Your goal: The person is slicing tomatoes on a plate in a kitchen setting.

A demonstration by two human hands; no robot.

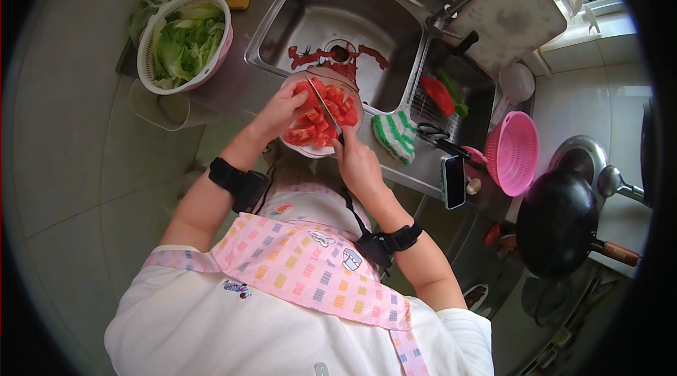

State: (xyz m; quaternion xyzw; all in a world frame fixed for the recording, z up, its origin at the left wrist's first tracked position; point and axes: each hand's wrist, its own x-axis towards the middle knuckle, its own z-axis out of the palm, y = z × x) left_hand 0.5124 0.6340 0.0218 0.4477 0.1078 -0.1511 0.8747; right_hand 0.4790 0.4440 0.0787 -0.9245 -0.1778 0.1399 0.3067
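A pale plate (355,127) heaped with cut tomato pieces (317,121) lies before me at the sink's near edge. My right hand (358,161) grips the dark handle of a kitchen knife (323,104), whose blade slants over the tomato towards my left hand. My left hand (285,108) holds a piece of tomato (312,89) at the plate's upper left, with the fingertips close to the blade. Part of the plate is hidden by the tomato and both hands. Red peelings (373,54) lie in the steel sink (312,0) around the drain.
Left of the sink stands a white basket (144,61) of lettuce (188,45). A striped cloth (395,134), scissors (432,131), a phone (454,183) and a pink colander (512,154) are at the right. Red and green peppers (438,95) lie on a rack. A black wok (557,222) stands farther right.
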